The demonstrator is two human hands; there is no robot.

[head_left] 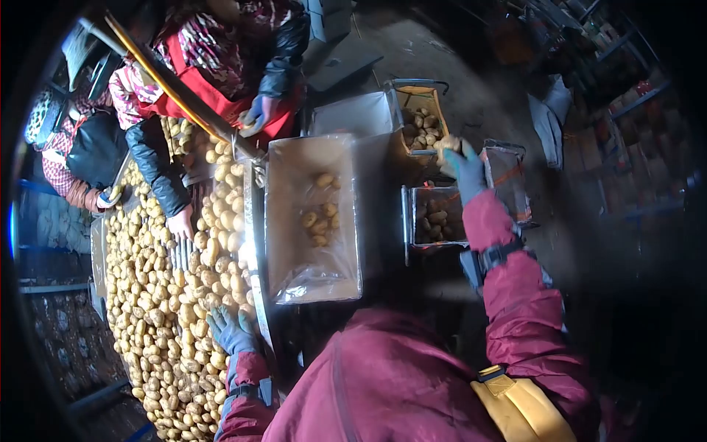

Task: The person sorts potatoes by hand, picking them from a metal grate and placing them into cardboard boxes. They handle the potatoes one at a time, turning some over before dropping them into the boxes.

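My right hand [465,168], in a blue-grey glove, is stretched out and shut on a potato [447,144] held over the far box of potatoes [420,127]. My left hand [230,329], also gloved, rests open on the potatoes at the near edge of the sorting belt [158,295]. A second small box [436,217] with potatoes sits just below my right wrist. A large bag-lined box [313,214] holding a few potatoes stands between my two arms.
Two other people in patterned jackets stand at the far end of the belt, one with a hand [180,225] on the potatoes. A metal rail [254,221] borders the belt. An empty lined box [508,177] sits right of my hand. Dark floor lies beyond.
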